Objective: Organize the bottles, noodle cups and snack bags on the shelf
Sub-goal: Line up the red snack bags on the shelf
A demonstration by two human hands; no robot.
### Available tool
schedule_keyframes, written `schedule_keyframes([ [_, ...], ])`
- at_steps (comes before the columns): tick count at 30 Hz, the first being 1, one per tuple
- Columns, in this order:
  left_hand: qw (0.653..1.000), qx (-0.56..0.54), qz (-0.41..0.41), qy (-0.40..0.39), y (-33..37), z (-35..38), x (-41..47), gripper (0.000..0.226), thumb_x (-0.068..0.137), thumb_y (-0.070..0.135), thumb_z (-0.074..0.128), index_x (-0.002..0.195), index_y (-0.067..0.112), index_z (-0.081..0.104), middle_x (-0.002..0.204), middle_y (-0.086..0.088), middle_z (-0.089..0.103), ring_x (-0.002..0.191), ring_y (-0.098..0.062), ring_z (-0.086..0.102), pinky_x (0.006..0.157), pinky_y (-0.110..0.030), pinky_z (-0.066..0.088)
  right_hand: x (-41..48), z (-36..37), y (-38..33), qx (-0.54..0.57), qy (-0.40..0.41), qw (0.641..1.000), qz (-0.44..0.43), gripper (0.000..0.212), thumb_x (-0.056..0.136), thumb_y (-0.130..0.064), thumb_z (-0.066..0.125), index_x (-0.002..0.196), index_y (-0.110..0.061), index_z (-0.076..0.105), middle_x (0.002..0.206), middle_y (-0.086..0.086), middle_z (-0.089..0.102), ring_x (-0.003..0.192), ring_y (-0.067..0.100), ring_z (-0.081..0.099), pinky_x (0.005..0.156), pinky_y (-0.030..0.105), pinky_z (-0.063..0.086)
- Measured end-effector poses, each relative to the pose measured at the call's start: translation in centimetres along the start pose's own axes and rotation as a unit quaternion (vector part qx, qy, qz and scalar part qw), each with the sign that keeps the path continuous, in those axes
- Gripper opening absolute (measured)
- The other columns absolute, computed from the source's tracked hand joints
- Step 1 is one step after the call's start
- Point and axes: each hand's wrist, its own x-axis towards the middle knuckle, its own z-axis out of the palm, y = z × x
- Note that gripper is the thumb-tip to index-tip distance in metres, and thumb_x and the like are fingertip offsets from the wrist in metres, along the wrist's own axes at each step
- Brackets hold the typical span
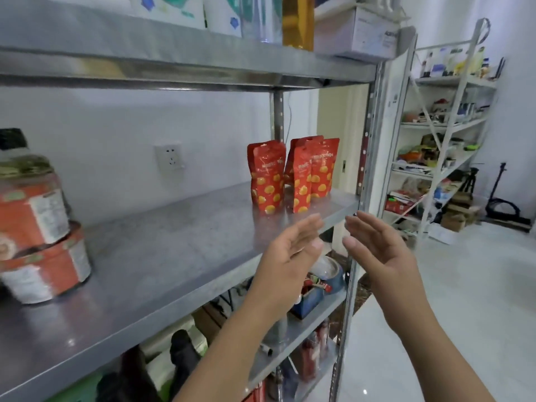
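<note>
**Both hands spread and empty, palms facing, just short of 3 upright snack bags.**

The left hand (290, 252) and right hand (383, 252) hover at the front edge of the steel shelf (174, 242). Their fingers are straight and relaxed, the palms turned inward with a gap between them, and neither touches anything. I judge this pose suits closing on the group from 2 sides at once rather than pinching 1 bag. The 3 red snack bags (298, 181) stand beyond and above the fingertips, more on the left hand's side of the gap. They are clustered close together on their flat bases, fronts outward, which keeps them compact and readable. 2 stacked noodle cups (37, 227) sit well off past the left hand's outer side, apart from the bags. A dark-capped item (13, 139) behind them is too blurred to name.
</note>
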Motion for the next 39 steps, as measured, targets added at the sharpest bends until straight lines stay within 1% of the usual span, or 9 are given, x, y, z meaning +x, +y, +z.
schedule_keyframes([
  [6, 0.993, 0.029, -0.011, 0.113, -0.1, -2.9, 3.7, 0.033, 0.098, 0.014, 0.062, 0.129, 0.026, 0.06, 0.121, 0.016, 0.067, 0.109, 0.009, 0.062, 0.087, -0.007, 0.048, 5.4, 3.7, 1.0, 0.021, -0.076, 0.997, -0.005, 0.053, 0.084, -0.032, 0.071, 0.135, -0.027, 0.056, 0.131, -0.009, 0.065, 0.121, 0.002, 0.06, 0.104, 0.032, 0.048],
  [11, 0.974, 0.084, -0.043, 0.205, -1.8, -2.5, 10.2, 0.035, 0.093, 0.016, 0.07, 0.127, 0.02, 0.062, 0.119, 0.01, 0.067, 0.109, -0.001, 0.064, 0.103, -0.028, 0.05, 11.7, 3.7, 3.2, 0.042, -0.067, 0.996, 0.035, 0.04, 0.095, -0.024, 0.065, 0.134, -0.023, 0.056, 0.127, -0.008, 0.064, 0.119, 0.009, 0.061, 0.106, 0.042, 0.049],
  [16, 0.952, 0.18, -0.083, 0.232, -2.7, -0.5, 16.0, 0.04, 0.094, 0.029, 0.068, 0.132, 0.018, 0.059, 0.128, 0.006, 0.064, 0.12, -0.013, 0.06, 0.097, -0.024, 0.045, 16.3, 2.9, 5.5, 0.041, -0.064, 0.996, 0.054, 0.035, 0.096, -0.024, 0.065, 0.13, -0.024, 0.059, 0.123, -0.004, 0.067, 0.116, 0.015, 0.063, 0.106, 0.045, 0.049],
  [19, 0.938, 0.236, -0.094, 0.234, -4.0, 0.2, 18.8, 0.014, 0.095, 0.039, 0.065, 0.105, 0.028, 0.065, 0.107, 0.012, 0.068, 0.108, -0.016, 0.067, 0.094, -0.034, 0.052, 17.9, 2.6, 6.8, 0.043, -0.083, 0.994, 0.06, 0.032, 0.094, -0.03, 0.067, 0.125, -0.028, 0.06, 0.121, -0.005, 0.068, 0.114, 0.014, 0.064, 0.104, 0.043, 0.05],
  [22, 0.916, 0.292, -0.113, 0.252, -6.2, 0.7, 21.0, 0.025, 0.092, 0.052, 0.063, 0.102, 0.029, 0.067, 0.102, 0.014, 0.072, 0.094, -0.014, 0.069, 0.087, -0.04, 0.056, 18.9, 2.6, 7.6, 0.045, -0.1, 0.993, 0.053, 0.03, 0.094, -0.029, 0.067, 0.123, -0.029, 0.06, 0.12, -0.002, 0.069, 0.114, 0.015, 0.064, 0.103, 0.043, 0.051],
  [27, 0.896, 0.323, -0.123, 0.279, -8.4, 1.3, 22.5, 0.021, 0.095, 0.05, 0.059, 0.102, 0.032, 0.067, 0.098, 0.014, 0.071, 0.084, -0.01, 0.065, 0.074, -0.032, 0.051, 19.5, 2.4, 8.7, 0.03, -0.108, 0.993, 0.029, 0.031, 0.095, -0.021, 0.065, 0.126, -0.019, 0.06, 0.118, -0.004, 0.068, 0.109, 0.004, 0.064, 0.097, 0.03, 0.052],
  [30, 0.878, 0.353, -0.109, 0.305, -8.5, 1.2, 22.6, 0.021, 0.098, 0.046, 0.055, 0.096, 0.028, 0.066, 0.093, 0.011, 0.07, 0.079, -0.01, 0.064, 0.068, -0.03, 0.049, 20.8, 1.9, 9.5, 0.01, -0.099, 0.995, 0.013, 0.022, 0.097, -0.019, 0.062, 0.119, -0.019, 0.06, 0.112, -0.009, 0.066, 0.098, -0.007, 0.064, 0.075, 0.012, 0.054],
  [33, 0.883, 0.32, -0.078, 0.334, -8.1, -0.1, 22.0, 0.02, 0.098, 0.039, 0.058, 0.086, 0.025, 0.065, 0.091, 0.007, 0.071, 0.08, -0.012, 0.065, 0.068, -0.03, 0.05, 22.0, 1.8, 10.3, -0.021, -0.082, 0.996, 0.012, 0.047, 0.093, -0.034, 0.067, 0.133, -0.014, 0.055, 0.124, -0.001, 0.063, 0.113, 0.016, 0.062, 0.081, 0.023, 0.049],
  [39, 0.917, 0.114, -0.058, 0.379, -5.2, -5.9, 17.4, 0.02, 0.095, 0.027, 0.067, 0.076, 0.022, 0.061, 0.086, -0.003, 0.073, 0.081, -0.025, 0.074, 0.071, -0.05, 0.063, 21.2, 6.7, 8.6, 0.075, -0.224, 0.971, 0.031, 0.041, 0.086, -0.039, 0.07, 0.122, -0.024, 0.057, 0.106, -0.011, 0.072, 0.093, 0.005, 0.071, 0.075, 0.019, 0.054],
])
